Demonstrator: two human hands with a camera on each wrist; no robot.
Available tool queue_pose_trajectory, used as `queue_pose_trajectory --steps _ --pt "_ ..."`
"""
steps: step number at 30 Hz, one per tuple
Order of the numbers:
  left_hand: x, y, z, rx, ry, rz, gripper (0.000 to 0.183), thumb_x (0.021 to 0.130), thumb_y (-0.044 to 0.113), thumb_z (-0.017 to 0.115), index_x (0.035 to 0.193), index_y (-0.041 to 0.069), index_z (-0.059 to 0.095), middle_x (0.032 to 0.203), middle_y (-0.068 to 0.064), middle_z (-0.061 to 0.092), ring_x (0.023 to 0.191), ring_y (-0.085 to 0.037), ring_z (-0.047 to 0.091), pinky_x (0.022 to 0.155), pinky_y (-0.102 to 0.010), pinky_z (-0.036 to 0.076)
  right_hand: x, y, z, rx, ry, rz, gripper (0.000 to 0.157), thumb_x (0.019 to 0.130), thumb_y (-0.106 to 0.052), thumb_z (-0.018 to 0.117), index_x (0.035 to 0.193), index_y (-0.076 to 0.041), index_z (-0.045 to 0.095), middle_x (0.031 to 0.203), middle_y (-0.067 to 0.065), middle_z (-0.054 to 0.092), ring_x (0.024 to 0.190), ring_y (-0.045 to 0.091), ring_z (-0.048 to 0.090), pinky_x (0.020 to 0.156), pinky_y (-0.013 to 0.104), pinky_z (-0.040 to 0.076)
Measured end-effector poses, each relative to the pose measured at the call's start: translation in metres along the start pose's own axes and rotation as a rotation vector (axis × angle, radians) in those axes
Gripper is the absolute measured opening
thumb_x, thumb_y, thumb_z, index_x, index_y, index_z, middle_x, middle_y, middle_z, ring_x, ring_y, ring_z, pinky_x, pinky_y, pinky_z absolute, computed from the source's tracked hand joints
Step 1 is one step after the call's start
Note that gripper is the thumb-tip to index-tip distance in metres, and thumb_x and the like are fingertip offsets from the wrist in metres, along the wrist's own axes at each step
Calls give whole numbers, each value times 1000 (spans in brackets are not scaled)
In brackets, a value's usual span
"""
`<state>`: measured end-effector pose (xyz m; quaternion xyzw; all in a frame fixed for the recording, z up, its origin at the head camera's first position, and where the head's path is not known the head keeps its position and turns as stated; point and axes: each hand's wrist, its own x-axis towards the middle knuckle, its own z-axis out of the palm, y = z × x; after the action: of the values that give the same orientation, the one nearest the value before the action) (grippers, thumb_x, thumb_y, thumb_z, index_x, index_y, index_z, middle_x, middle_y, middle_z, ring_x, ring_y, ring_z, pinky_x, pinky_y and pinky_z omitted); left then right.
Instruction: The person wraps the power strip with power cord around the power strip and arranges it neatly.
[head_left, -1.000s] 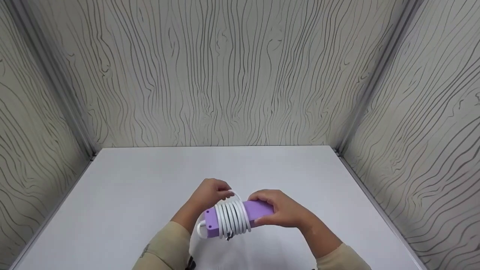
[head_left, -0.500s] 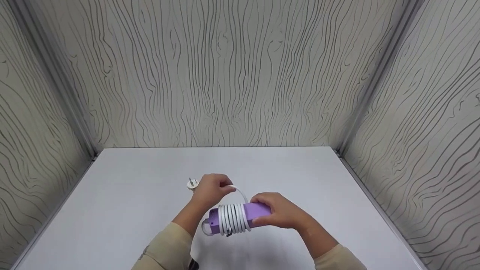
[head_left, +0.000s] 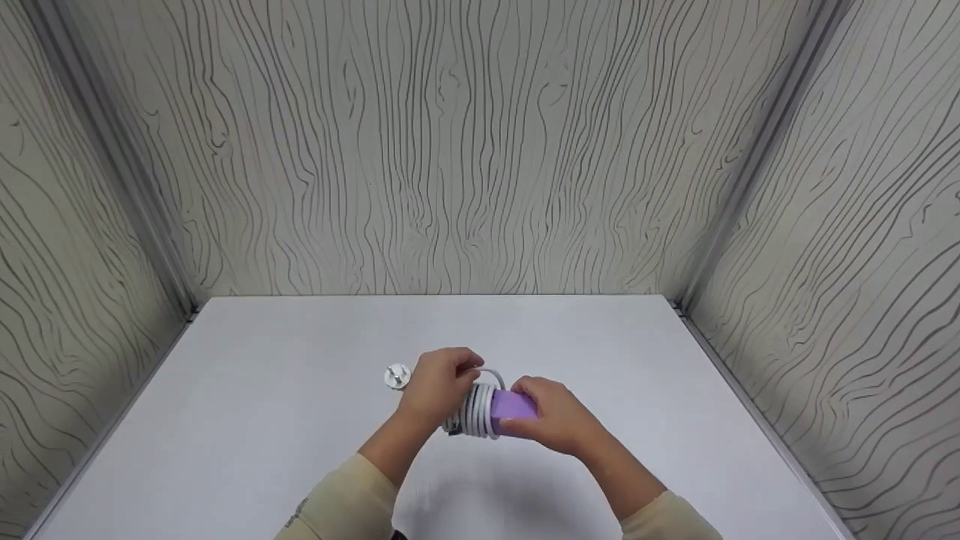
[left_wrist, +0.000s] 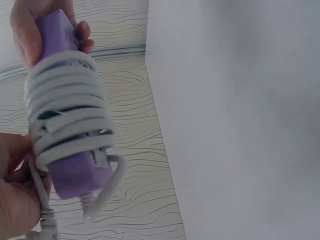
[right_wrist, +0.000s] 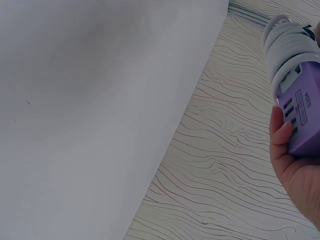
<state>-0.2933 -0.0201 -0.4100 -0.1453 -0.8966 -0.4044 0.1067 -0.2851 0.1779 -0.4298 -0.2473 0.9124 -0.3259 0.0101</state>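
A purple power strip (head_left: 514, 405), with USB ports visible in the right wrist view, is held above the table. My right hand (head_left: 556, 412) grips its right end, thumb on one side and fingers on the other. White cord (left_wrist: 70, 95) is wound round its body in several turns. My left hand (head_left: 441, 382) pinches the loose end of the cord near the coils and hides the strip's left end in the head view. The plug (head_left: 397, 376), prongs showing, sticks out left of my left hand. A small dark piece (head_left: 453, 427) shows at the coils' lower edge.
A white table top (head_left: 270, 420) lies beneath both hands. Wood-grain patterned panels (head_left: 450, 150) enclose it at the back and both sides, with grey metal strips (head_left: 112, 157) at the corners.
My left hand has moved right with the cord, over the strip's left end. The plug has come into view beside it. My right hand and the strip have shifted slightly up.
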Motion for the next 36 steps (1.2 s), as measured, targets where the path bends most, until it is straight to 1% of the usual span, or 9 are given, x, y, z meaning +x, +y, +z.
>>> queue_pose_trajectory --steps 5,10,14,17,20,22,28,33,36 --pt "-7 14 4 6 40 78 12 85 7 61 94 10 69 87 0 68 78 -12 61 72 -29 52 3 -1 7 -96 106 35 42 76 -45 66 100 -12 54 88 -3 55 77 13 51 64 31 45" --pt "-12 22 11 -71 48 98 19 84 2 60 100 8 67 85 -3 68 71 -9 60 65 -24 52 5 -2 10 -133 212 70 40 76 -39 68 100 -10 54 90 0 56 76 14 51 64 32 46" --pt "-15 21 16 -200 20 40 25 85 0 58 108 8 63 83 -5 66 66 -8 56 60 -21 49 8 -3 9 -144 266 100 41 76 -39 70 100 -9 55 90 1 56 75 15 52 63 31 47" --pt "-18 20 20 -292 -1 -27 26 86 1 58 111 9 60 91 -6 66 73 -10 58 65 -22 50 9 -1 9 -160 297 109 42 75 -38 70 100 -8 55 91 2 57 75 15 52 64 32 47" --pt "-21 19 24 -345 0 -72 27 86 2 58 111 11 59 99 -8 65 82 -13 59 71 -26 51 11 1 9 -169 311 126 43 75 -37 71 102 -7 55 94 4 57 78 17 54 66 35 49" --pt "-24 18 27 -360 6 -78 28 86 2 58 112 11 56 103 -9 64 88 -15 60 75 -28 51 11 2 10 -180 313 134 45 75 -37 71 104 -6 55 97 5 58 81 18 55 69 37 50" --pt "-31 16 36 -337 28 -33 34 82 -1 60 112 9 46 111 -12 52 101 -24 58 83 -33 49 13 7 13 -180 337 131 47 75 -35 72 105 -4 55 97 7 58 80 18 55 68 36 49" --pt "-37 13 42 -316 35 -70 34 82 2 61 111 12 45 110 -8 50 103 -25 56 88 -37 47 13 10 13 -158 356 163 48 76 -32 72 109 -2 54 101 9 58 84 20 56 72 40 49" --pt "-40 8 47 -347 35 -99 34 83 3 61 111 13 45 111 -6 49 105 -24 54 91 -37 45 13 11 14 -140 375 179 49 76 -32 72 111 -2 54 103 9 59 88 22 57 75 41 49"
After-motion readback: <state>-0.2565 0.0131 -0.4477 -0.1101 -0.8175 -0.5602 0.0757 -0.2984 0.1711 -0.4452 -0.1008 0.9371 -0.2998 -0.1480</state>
